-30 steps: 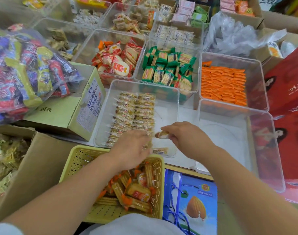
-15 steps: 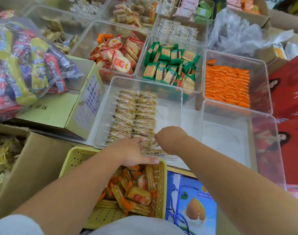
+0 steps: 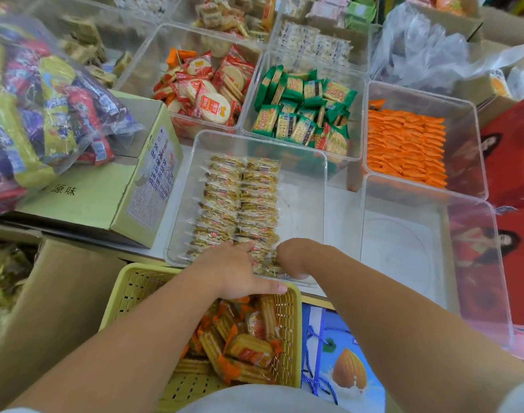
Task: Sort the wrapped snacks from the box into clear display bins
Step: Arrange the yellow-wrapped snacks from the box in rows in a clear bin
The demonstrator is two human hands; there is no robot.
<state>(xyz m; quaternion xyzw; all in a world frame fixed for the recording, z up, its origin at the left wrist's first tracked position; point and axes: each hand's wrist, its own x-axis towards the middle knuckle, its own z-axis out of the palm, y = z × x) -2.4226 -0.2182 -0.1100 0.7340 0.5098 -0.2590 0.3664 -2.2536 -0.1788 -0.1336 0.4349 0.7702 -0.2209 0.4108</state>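
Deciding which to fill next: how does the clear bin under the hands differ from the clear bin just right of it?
The bin under the hands holds two neat rows of clear-wrapped snacks along its left side; the bin to its right shows only bare floor. The left hand and right hand both reach into the first bin's near end; neither touches the bin to its right. Both are clear, open-topped plastic, side by side.
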